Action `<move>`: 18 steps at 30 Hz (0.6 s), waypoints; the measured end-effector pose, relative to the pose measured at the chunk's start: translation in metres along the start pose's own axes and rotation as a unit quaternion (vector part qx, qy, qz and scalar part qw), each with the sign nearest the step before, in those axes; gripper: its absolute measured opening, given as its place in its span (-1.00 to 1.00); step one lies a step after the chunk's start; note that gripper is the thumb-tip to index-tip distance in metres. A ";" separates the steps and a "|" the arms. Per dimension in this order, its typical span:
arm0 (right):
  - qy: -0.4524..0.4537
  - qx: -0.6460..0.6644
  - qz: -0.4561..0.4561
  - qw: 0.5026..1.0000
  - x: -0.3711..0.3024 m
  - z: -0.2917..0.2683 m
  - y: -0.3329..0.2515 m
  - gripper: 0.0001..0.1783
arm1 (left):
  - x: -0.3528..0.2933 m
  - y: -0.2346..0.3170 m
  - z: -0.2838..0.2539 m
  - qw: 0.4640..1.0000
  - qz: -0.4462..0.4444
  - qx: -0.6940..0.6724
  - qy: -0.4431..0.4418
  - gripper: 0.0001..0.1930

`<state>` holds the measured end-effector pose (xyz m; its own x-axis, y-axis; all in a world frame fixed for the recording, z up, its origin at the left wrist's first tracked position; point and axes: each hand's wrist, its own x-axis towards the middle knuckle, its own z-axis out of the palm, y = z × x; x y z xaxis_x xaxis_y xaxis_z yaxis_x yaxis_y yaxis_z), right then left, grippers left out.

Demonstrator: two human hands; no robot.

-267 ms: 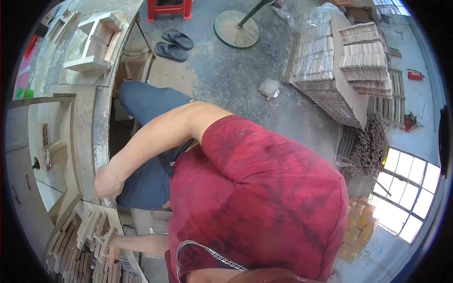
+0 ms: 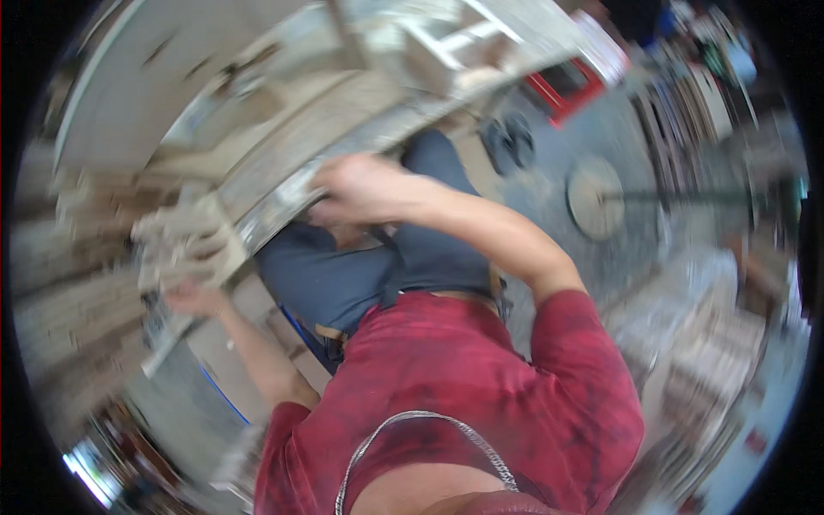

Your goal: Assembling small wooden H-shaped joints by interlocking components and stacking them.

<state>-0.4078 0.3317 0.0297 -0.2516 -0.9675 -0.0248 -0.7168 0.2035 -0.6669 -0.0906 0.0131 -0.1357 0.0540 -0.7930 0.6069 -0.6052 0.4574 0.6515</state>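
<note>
The picture is heavily blurred by motion. My right hand (image 2: 360,184) reaches forward from my red sleeve and its fingers curl over the metal-trimmed edge of a grey workbench (image 2: 283,202). My left hand (image 2: 193,296) is low at the left, gripping a bundle of pale wooden pieces (image 2: 180,245) from below, close to the bench edge. My dark trousers (image 2: 403,257) and red shirt (image 2: 463,386) fill the middle and lower part of the view.
Stacks of pale wood strips (image 2: 60,283) stand at the left and more stacks (image 2: 704,360) at the right. On the concrete floor are a pair of sandals (image 2: 506,142), a red stool (image 2: 562,81) and a round stand base (image 2: 595,197).
The view has swung and blurred. My left hand has come up from the low stacks with a bundle of wood pieces. My right hand stays at the bench edge.
</note>
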 end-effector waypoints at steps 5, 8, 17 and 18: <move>0.196 -0.018 -0.079 0.977 0.018 -0.082 0.033 -0.74 | 0.032 0.055 -0.076 0.990 -0.071 -0.109 -0.048 -0.20; 0.280 -0.110 -0.035 0.953 0.041 -0.143 0.039 -0.78 | 0.038 0.036 -0.079 0.984 -0.085 -0.137 -0.074 -0.26; 0.079 -0.392 0.050 0.915 0.012 -0.241 0.171 -0.33 | 0.038 0.075 -0.095 0.985 -0.045 -0.067 -0.154 -0.40; 0.104 -0.363 0.031 0.925 0.007 -0.232 0.161 -0.38 | 0.031 0.058 -0.086 0.986 -0.085 -0.005 -0.144 -0.36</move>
<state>-0.6754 0.3927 0.0947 -0.3723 -0.9163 0.1473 -0.9259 0.3778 0.0097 -0.0563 0.0497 -0.0399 -0.0749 -0.9393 0.3347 -0.5993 0.3107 0.7378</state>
